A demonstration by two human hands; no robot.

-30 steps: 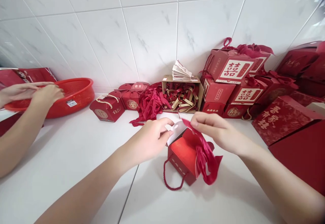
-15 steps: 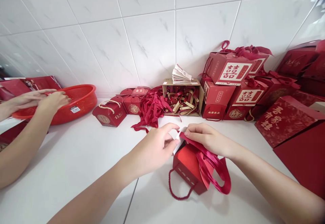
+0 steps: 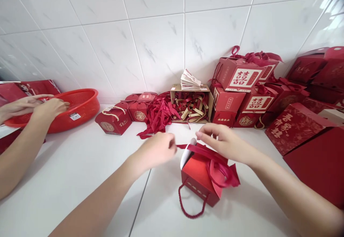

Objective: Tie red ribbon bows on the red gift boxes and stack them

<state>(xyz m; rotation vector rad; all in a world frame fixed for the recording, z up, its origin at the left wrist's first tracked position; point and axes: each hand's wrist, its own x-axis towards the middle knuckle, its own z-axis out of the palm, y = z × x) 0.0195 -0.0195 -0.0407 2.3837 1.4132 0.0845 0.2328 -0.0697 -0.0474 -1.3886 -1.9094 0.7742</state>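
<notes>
A red gift box (image 3: 199, 174) with a corded handle rests tilted on the white table. Its white-lined flap (image 3: 187, 155) stands up at the left end. Dark pink ribbon (image 3: 204, 152) lies over the box top, with loops hanging at the right. My left hand (image 3: 159, 149) is closed on one ribbon end, left of the box, and pulls it out straight. My right hand (image 3: 221, 140) hovers over the back right of the box, fingers apart, with nothing visible in it.
Behind are a ribbon pile (image 3: 161, 113), a carton of straps (image 3: 192, 104) with paper slips on top, and a small red box (image 3: 114, 120). Stacked red boxes (image 3: 231, 100) stand right. At left, another person's hands (image 3: 51, 108) are over a red basket (image 3: 88, 104).
My left hand has moved left from the flap, drawing the ribbon end along. My right hand has let go of the ribbon, and its loops have dropped beside the box.
</notes>
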